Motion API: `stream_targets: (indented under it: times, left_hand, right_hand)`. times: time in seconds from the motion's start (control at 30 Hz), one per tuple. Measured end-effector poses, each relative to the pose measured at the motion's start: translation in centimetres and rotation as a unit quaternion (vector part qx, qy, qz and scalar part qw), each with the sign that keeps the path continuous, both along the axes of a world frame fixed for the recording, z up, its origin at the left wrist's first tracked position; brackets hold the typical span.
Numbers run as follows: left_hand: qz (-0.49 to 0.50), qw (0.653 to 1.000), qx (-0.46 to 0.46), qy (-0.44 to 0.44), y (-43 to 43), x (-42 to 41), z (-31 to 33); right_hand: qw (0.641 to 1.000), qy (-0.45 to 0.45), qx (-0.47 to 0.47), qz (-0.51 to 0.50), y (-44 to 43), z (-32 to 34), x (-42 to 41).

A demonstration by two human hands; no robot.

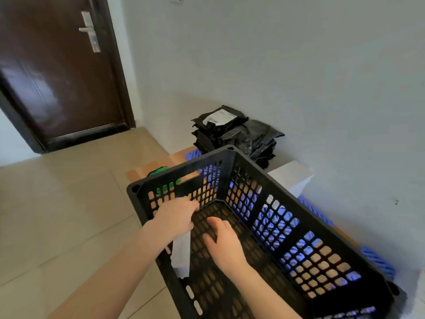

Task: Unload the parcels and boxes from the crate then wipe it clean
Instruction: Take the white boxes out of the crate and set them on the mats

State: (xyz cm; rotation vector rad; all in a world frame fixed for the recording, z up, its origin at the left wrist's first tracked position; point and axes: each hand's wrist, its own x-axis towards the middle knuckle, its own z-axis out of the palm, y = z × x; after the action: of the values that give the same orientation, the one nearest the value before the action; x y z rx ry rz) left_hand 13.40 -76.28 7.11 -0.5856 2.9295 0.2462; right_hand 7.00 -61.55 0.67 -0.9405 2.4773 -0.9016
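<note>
Inside the black perforated plastic crate [264,222], my left hand [177,217] curled over the top of a white box [181,256] standing on edge against the near wall, while my right hand [224,244] hovered loosely spread beside it, touching nothing. Smooth card could have slipped from a one-handed grip. Glossy black parcels [234,132] lay stacked by the wall beyond.

White label [220,116] on top black parcel [218,122] (print too blurred to read).
</note>
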Motion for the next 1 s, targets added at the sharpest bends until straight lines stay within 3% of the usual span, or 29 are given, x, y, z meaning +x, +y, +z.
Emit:
stream_targets:
  times: [0.17,0.47,0.83,1.0]
  left_hand:
    - [-0.022,0.991,-0.120,-0.049,-3.0,-0.6,-0.1]
    - [-0.023,0.993,-0.111,0.013,-4.5,-0.7,-1.9]
    - [-0.047,0.987,-0.133,0.070,-4.2,-0.5,-2.1]
    - [-0.057,0.993,-0.045,0.092,-3.5,0.0,-0.5]
  right_hand:
    - [0.995,-0.004,0.089,0.045,-5.2,-3.5,0.5]
    - [0.969,-0.029,0.245,0.021,-9.0,-7.8,2.3]
    - [0.977,-0.121,0.176,-0.015,-5.0,-5.1,-0.5]
    - [0.991,-0.107,0.076,-0.030,-1.8,-1.6,-2.6]
